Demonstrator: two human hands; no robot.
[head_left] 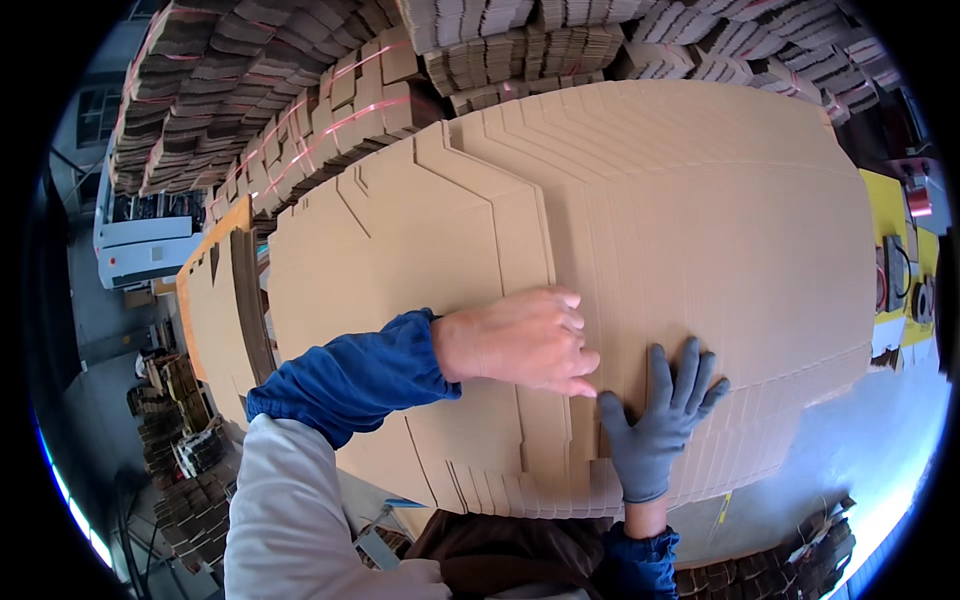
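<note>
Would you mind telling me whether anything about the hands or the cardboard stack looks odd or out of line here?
One oddity: the right hand wears a grey glove, while the left hand is bare. Both lie flat on the fanned stack of flat cardboard blanks, whose edges step evenly; no sheet looks torn or badly skewed.

Single head-worn fisheye view, aimed steeply down and forward from close range. Frame filled by fanned stack of flat cardboard blanks. Own forearms seen entering from lower edge. Bundled cardboard stacks bent along upper rim. Floor glimpsed at edges.
</note>
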